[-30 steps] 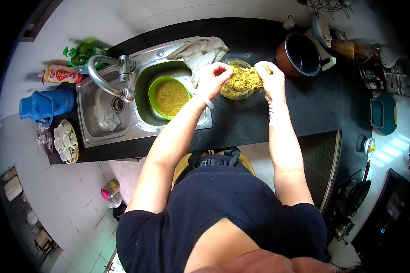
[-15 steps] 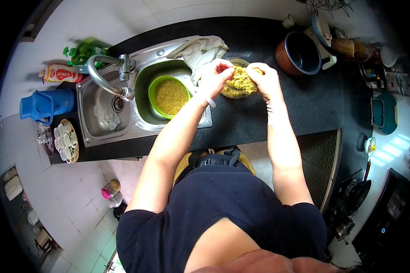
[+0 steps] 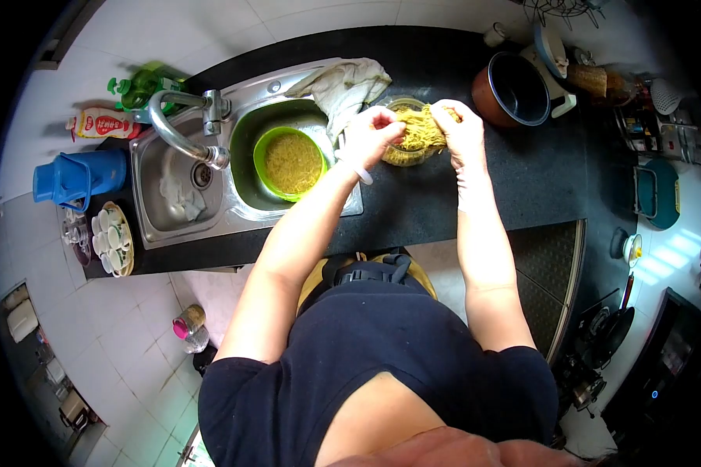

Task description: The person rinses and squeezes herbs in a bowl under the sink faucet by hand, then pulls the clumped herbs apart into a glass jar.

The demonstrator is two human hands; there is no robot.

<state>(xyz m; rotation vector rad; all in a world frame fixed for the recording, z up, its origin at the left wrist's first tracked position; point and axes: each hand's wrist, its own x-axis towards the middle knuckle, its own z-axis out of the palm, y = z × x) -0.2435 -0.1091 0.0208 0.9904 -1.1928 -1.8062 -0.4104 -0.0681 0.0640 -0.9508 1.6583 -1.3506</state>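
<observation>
My right hand [image 3: 463, 134] is closed round a bundle of thin yellow strands [image 3: 423, 129], held over a clear bowl [image 3: 402, 159]. The bundle looks like dried lily buds, though its exact kind is hard to tell. On the other side of it, my left hand [image 3: 371, 135] has its thumb and fingers pinched together at the strands' left end. Whatever sits between those fingertips is too small to make out. More yellow strands show in the clear bowl beneath. In the sink, a green bowl [image 3: 260, 173] contains yellowish pieces in liquid.
A double steel sink [image 3: 220, 204] with a faucet [image 3: 163, 128] lies to the left, a cloth [image 3: 349, 84] draped over its back corner. A brown pot [image 3: 487, 97] stands at the back right. Cups [image 3: 110, 240] and a blue jug [image 3: 93, 175] are at the far left.
The bundle in my right hand has come up slightly and shows more loose strands. My left hand has shifted a little to the right and down, its fingers still pinched.
</observation>
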